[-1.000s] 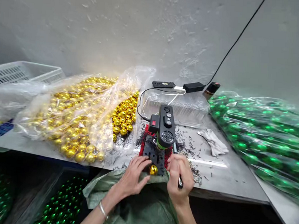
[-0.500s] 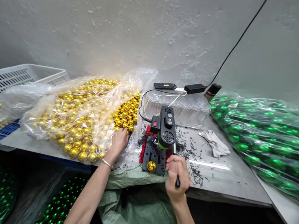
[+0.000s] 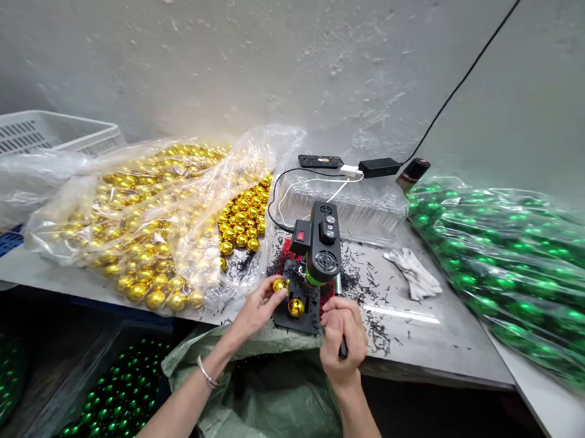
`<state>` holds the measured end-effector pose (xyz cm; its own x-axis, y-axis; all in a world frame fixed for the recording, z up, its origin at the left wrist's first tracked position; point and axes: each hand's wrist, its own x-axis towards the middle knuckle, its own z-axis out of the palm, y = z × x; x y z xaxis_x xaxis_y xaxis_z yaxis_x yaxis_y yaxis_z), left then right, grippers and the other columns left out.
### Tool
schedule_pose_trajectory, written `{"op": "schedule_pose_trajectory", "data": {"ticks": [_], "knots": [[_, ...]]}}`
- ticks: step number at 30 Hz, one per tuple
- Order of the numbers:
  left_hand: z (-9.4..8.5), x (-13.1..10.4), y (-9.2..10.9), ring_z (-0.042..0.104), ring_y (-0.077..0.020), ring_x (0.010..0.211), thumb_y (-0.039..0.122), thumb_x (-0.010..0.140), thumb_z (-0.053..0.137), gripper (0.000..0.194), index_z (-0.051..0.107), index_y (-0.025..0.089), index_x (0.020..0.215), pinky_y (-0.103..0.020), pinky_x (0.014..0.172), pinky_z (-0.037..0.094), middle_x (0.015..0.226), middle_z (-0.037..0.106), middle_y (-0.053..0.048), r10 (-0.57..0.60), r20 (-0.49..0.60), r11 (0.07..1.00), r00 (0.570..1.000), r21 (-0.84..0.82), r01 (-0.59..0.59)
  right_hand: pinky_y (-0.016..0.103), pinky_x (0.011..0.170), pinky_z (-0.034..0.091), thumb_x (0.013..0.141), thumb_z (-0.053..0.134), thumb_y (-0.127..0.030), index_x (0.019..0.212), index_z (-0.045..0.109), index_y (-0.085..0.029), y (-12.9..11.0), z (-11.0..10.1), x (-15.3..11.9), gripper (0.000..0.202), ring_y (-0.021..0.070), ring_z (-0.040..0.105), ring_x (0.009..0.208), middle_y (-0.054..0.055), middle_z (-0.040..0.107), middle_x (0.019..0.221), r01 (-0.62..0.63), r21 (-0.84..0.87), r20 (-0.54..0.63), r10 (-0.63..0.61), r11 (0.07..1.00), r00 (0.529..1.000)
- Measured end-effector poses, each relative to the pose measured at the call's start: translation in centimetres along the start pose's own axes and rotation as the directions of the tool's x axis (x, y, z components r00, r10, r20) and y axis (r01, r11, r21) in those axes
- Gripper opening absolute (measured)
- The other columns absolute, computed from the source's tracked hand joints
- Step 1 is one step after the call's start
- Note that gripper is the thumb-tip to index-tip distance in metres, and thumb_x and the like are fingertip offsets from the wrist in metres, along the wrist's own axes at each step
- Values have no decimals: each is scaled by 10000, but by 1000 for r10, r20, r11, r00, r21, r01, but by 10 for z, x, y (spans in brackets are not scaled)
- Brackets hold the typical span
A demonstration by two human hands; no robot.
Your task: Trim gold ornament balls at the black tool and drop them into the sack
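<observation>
My left hand point(image 3: 259, 310) pinches a gold ball point(image 3: 280, 285) at the left edge of a black base plate point(image 3: 298, 321). Another gold ball point(image 3: 296, 306) rests on the front part of that plate. A black device point(image 3: 327, 245) with two round vents and a red switch stands over the plate's back part. My right hand point(image 3: 345, 339) is wrapped round a black-ended lever handle point(image 3: 343, 348) at the right of the device. Left of these, gold balls point(image 3: 242, 215) spill from the mouth of a clear plastic bag point(image 3: 147, 215).
A clear plastic box point(image 3: 353, 213) with cables and black adapters stands behind the device. White gloves point(image 3: 413, 273) and bagged green balls point(image 3: 514, 268) lie right. A white basket point(image 3: 73, 130) is far left. Green sacking point(image 3: 279, 405) hangs at the front edge; black shreds litter the table.
My left hand has moved right and nearer from the gold pile to the plate, now with a gold ball. My right hand stays on the lever. The view has shifted slightly.
</observation>
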<state>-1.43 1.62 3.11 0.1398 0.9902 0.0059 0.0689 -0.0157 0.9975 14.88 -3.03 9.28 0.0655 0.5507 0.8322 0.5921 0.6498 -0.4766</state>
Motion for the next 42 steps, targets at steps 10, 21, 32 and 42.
{"op": "schedule_pose_trajectory", "data": {"ticks": [10,21,32,42], "knots": [[1,-14,-7,670,-224,916,468,802,680,459,651,168,1148,-333,831,529,1022,714,-78,-112,-15,980,994,-168,108,285,636,467,873,405,-14,749,487,-208,1,-1,-3,244,157,562,733,-2,515,677,-11,-9,17,11,1000,1000],[-19,-26,11,690,-129,701,148,841,631,197,675,78,1020,-200,646,588,904,738,-119,-494,157,403,855,-830,385,323,674,513,914,447,-103,801,557,-210,-3,-4,3,190,183,627,806,32,611,777,-48,-6,-6,48,999,999],[-25,-31,17,705,-139,685,101,905,512,196,668,51,1013,-213,651,608,871,736,-138,-566,124,317,815,-880,354,332,706,586,871,622,-162,1334,501,-217,6,-14,-2,482,252,597,1136,137,594,1224,-105,-58,-93,99,993,991],[-33,-34,5,702,-134,763,129,844,616,301,645,120,1143,-195,642,588,987,728,-106,-503,146,363,852,-859,361,377,767,553,937,556,-260,973,650,-182,16,-12,-82,127,211,667,883,86,709,943,-72,-340,343,195,938,919]]}}
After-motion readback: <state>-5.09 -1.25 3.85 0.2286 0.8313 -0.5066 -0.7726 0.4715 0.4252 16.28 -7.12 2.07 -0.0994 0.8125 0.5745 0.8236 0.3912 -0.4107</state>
